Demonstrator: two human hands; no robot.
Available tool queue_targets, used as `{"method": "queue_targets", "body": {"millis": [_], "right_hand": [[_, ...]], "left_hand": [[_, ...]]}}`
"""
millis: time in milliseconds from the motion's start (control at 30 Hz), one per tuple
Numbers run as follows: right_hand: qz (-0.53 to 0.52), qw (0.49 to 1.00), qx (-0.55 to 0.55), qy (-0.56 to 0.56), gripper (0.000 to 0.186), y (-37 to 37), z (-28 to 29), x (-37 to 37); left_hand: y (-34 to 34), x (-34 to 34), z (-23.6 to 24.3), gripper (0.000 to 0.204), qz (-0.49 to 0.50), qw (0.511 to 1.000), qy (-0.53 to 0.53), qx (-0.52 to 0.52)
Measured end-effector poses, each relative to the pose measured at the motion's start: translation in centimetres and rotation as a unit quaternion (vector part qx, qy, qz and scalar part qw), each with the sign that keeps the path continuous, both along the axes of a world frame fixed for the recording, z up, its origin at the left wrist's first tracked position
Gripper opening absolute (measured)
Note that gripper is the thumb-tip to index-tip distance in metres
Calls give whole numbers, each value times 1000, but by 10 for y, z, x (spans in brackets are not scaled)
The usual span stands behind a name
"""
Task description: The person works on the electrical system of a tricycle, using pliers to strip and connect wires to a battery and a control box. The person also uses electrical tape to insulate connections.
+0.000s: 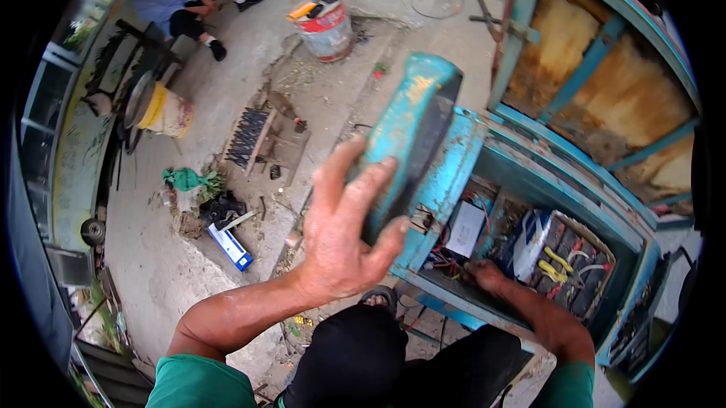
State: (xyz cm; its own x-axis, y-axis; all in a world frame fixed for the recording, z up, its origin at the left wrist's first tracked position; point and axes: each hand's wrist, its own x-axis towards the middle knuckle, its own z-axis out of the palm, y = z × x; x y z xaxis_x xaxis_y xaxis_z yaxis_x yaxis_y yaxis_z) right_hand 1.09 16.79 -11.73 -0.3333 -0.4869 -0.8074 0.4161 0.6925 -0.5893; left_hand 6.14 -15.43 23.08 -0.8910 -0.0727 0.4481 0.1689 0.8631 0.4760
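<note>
My left hand [344, 234] grips the edge of a worn turquoise metal lid [401, 117] with a dark side, which stands tilted up. Its fingers press on the metal and the thumb lies along the near edge. My right hand [485, 275] reaches into the open turquoise compartment [469, 162] of a vehicle, fingers closed low among thin wires [448, 263]; what they hold is too small to make out. Just beyond it sits a silver box-shaped unit [466, 228]. To its right are dark batteries [578, 257] with cables and yellow-handled pliers [556, 264] on top.
A rusty turquoise raised panel [578, 98] stands behind the compartment. On the ground at left lie a blue-and-white box [230, 248] and a green cloth [184, 179]. Farther off are a red-and-white bucket [325, 32], a yellow-and-white bucket [168, 111] and a seated person [181, 3].
</note>
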Motion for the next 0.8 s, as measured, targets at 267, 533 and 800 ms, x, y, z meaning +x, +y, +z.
{"method": "queue_targets", "body": {"millis": [267, 533, 800], "right_hand": [[148, 987, 61, -19, 70, 35, 108, -27], [-177, 975, 111, -81, 54, 116, 200, -37], [-536, 820, 133, -150, 51, 162, 133, -34]], "left_hand": [[18, 1, -6, 60, 24, 999, -38, -22], [5, 5, -7, 62, 31, 999, -32, -3], [3, 2, -9, 67, 18, 999, -21, -35]]}}
